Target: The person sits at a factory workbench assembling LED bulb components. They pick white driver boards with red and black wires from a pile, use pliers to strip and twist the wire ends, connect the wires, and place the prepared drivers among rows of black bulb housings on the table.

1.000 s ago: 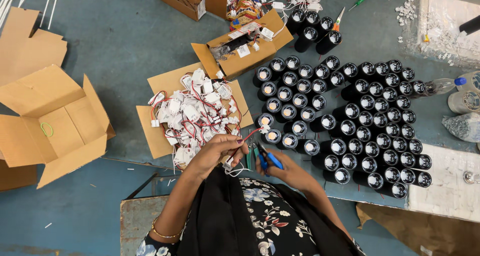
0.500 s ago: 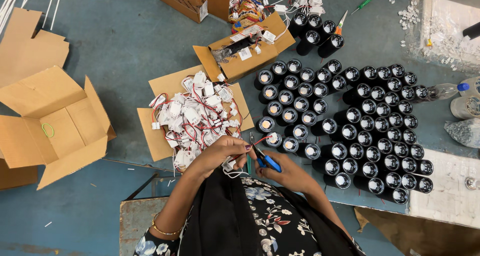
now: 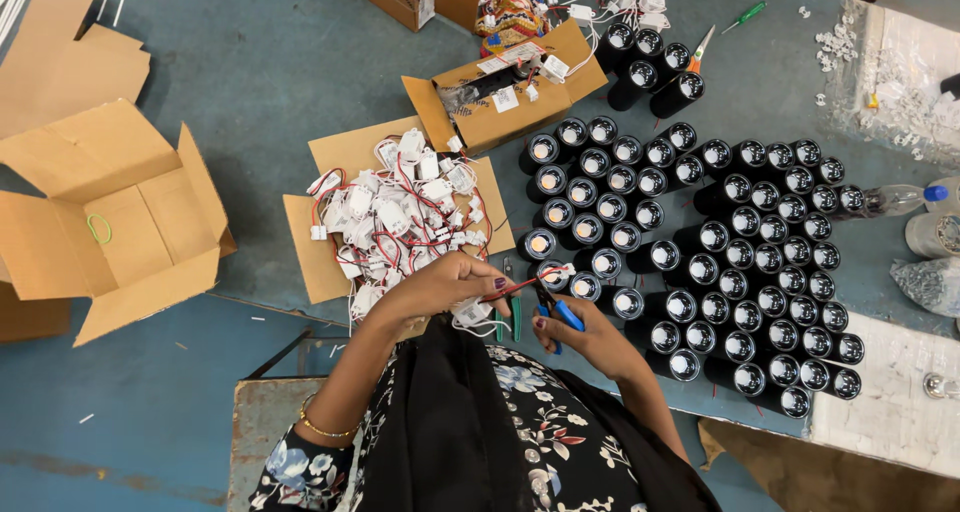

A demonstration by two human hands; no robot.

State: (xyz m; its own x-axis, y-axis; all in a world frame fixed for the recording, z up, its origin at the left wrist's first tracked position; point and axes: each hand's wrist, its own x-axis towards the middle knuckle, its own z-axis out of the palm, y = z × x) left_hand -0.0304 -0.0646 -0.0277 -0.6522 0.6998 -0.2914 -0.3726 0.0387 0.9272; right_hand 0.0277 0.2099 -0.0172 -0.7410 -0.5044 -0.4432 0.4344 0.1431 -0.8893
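Note:
My left hand (image 3: pixel 445 284) pinches a small white driver module (image 3: pixel 472 314) whose red wire (image 3: pixel 520 286) runs to the right. My right hand (image 3: pixel 590 337) grips blue-handled cutters (image 3: pixel 556 310), their jaws at the end of that wire. Both hands hover at the near table edge, just below a pile of white modules with red wires (image 3: pixel 400 217) lying on a flat cardboard sheet (image 3: pixel 310 262). To the right, several black cylindrical lamp housings (image 3: pixel 740 252) stand upright in rows.
An open empty cardboard box (image 3: pixel 110 222) sits at the left. A smaller open box with parts (image 3: pixel 500 97) lies behind the pile. Green-handled pliers (image 3: pixel 508 317) rest between my hands. A plastic bottle (image 3: pixel 895 200) and bagged parts (image 3: pixel 925 282) are at the right edge.
My hands stayed at the table edge. The cutters shifted slightly along the red wire while the left hand kept hold of the module.

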